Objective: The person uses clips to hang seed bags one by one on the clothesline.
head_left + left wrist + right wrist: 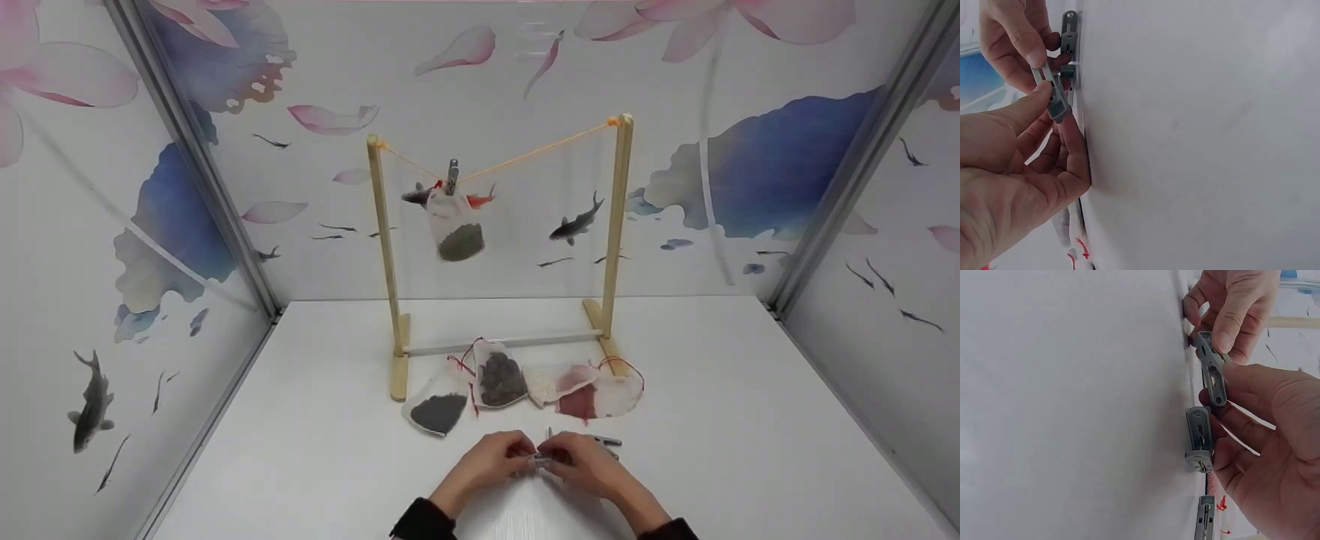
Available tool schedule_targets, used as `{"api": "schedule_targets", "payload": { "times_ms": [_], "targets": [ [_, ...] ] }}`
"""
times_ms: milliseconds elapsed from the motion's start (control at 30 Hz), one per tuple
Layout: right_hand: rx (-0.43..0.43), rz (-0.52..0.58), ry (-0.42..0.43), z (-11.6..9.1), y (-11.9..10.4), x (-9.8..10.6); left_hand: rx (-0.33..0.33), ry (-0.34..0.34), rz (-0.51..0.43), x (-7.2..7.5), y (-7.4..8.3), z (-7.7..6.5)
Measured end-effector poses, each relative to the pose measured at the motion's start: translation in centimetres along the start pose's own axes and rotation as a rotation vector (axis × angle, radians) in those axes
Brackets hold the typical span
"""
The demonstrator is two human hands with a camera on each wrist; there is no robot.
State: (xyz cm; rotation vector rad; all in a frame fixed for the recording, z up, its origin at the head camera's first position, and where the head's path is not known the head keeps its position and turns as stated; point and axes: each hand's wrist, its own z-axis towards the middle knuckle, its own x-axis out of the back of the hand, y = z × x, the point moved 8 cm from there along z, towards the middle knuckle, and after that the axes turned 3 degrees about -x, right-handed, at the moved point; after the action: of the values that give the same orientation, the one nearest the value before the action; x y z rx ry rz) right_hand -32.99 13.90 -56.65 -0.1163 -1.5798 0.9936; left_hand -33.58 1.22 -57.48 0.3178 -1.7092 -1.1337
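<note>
Low over the front of the white table, both hands meet at one grey clothespin (1214, 377). My left hand (495, 459) pinches one end of it between thumb and fingers. At the other end, the thumb and fingers of my right hand (592, 463) grip it. More grey clothespins lie by the right hand, one (1199, 433) close under its fingers and another (1205, 517) farther along. Beyond the hands lie mesh drawstring bags: one with black filling (439, 412), one with brown pieces (501, 379), a pale one (546, 384) and one with red filling (579, 401).
Behind the bags stands a wooden rack with a left post (384, 247), a right post (619, 225) and a sagging orange cord (540, 154). A clothespin (452, 177) fastens a bag with greenish filling (461, 241) to the cord. Printed panels enclose the table (315, 450).
</note>
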Motion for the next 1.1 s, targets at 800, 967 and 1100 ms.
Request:
{"api": "schedule_targets", "payload": {
  "times_ms": [800, 967, 1100],
  "targets": [
    [-0.001, -0.022, -0.03, -0.5, -0.1, -0.4, -0.027, -0.011, 0.02, -0.9, -0.1, -0.4],
    [0.018, -0.054, 0.015, -0.2, -0.7, -0.1, -0.064, 0.041, 0.029, -0.2, 0.2, -0.4],
    [0.069, -0.036, 0.081, -0.2, -0.8, 0.3, -0.086, 0.074, 0.024, 0.2, 0.4, -0.3]
  ]
}}
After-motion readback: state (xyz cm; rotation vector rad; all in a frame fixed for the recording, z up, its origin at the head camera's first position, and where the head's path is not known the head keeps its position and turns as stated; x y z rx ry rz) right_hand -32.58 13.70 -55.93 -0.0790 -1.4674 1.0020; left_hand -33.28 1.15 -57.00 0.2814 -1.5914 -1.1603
